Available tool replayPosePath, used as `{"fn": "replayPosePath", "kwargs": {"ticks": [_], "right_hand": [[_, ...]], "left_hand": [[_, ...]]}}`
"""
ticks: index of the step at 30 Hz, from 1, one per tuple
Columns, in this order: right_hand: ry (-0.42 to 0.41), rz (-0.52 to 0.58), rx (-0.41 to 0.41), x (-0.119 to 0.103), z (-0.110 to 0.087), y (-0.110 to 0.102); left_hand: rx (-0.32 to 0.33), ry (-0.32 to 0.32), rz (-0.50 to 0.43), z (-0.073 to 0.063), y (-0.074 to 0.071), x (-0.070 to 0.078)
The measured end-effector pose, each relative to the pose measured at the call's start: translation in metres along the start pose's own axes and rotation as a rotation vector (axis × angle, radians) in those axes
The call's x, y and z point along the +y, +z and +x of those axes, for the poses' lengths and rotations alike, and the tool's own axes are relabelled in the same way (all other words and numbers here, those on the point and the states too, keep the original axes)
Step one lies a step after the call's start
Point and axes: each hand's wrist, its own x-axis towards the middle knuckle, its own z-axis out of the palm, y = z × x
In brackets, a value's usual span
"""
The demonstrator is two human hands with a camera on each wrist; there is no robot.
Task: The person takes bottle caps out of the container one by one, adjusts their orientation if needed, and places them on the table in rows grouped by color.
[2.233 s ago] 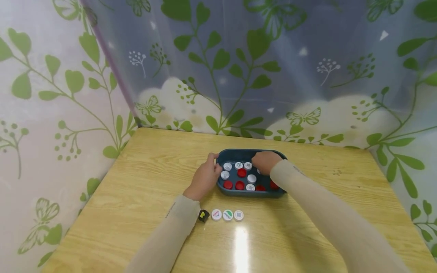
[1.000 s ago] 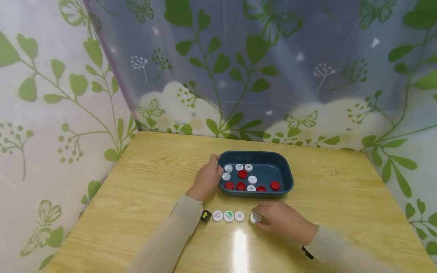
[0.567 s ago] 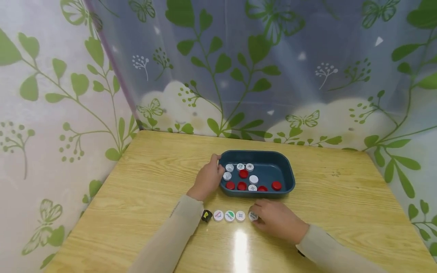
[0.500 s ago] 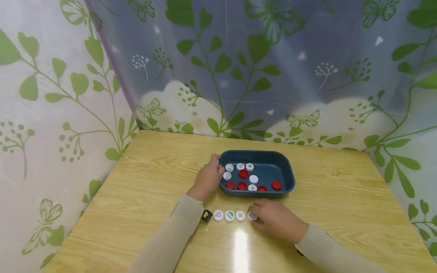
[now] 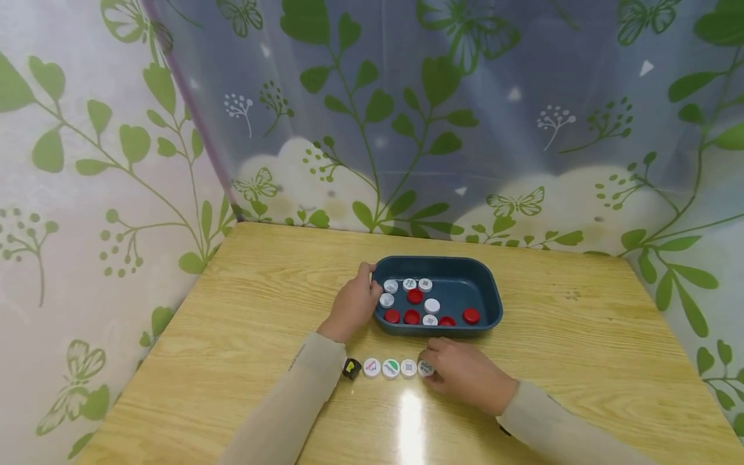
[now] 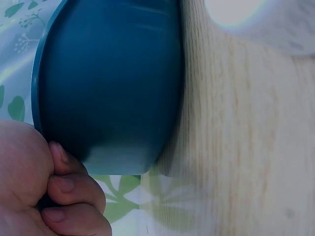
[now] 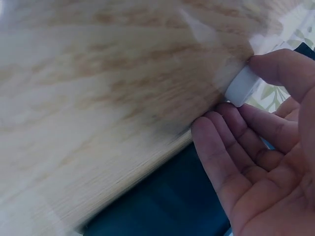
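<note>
A dark blue tray [image 5: 487, 323] holds several red and white bottle caps. My left hand [image 5: 353, 303] grips its left rim; the left wrist view shows the fingers curled over the edge of the tray [image 6: 113, 83]. In front of the tray, white printed bottle caps [image 5: 391, 369] lie in a row on the table. My right hand [image 5: 467, 374] pinches another white bottle cap [image 5: 425, 368] with a dark print, at the right end of that row. Seen from the right wrist, this cap [image 7: 242, 87] stands between the thumb and fingers, close to the tabletop.
The wooden table [image 5: 261, 290] meets a patterned curtain [image 5: 378, 116] at the back and left. A small black object [image 5: 351, 369] with a yellow mark sits by the left sleeve, beside the row. A red bottle cap [image 5: 471, 316] lies apart at the tray's right.
My right hand has come out of the tray with a white bottle cap and set it near the row. It has since slid the cap left, close against the others. My left hand stays on the rim.
</note>
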Motion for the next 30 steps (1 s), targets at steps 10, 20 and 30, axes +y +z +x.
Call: {"fn": "replayPosePath", "kwargs": {"ticks": [10,20,30], "right_hand": [[0.023,0.043,-0.031,0.002,0.002,-0.002],[0.049,0.061,-0.042,0.006,-0.004,-0.006],[0.045,0.051,-0.043,0.005,-0.008,-0.006]], "left_hand": [[-0.010,-0.014,-0.016,-0.001,-0.002,0.001],[-0.006,-0.002,-0.028,0.002,0.001,0.001],[-0.011,-0.021,-0.058,0.002,0.001,-0.002]]}}
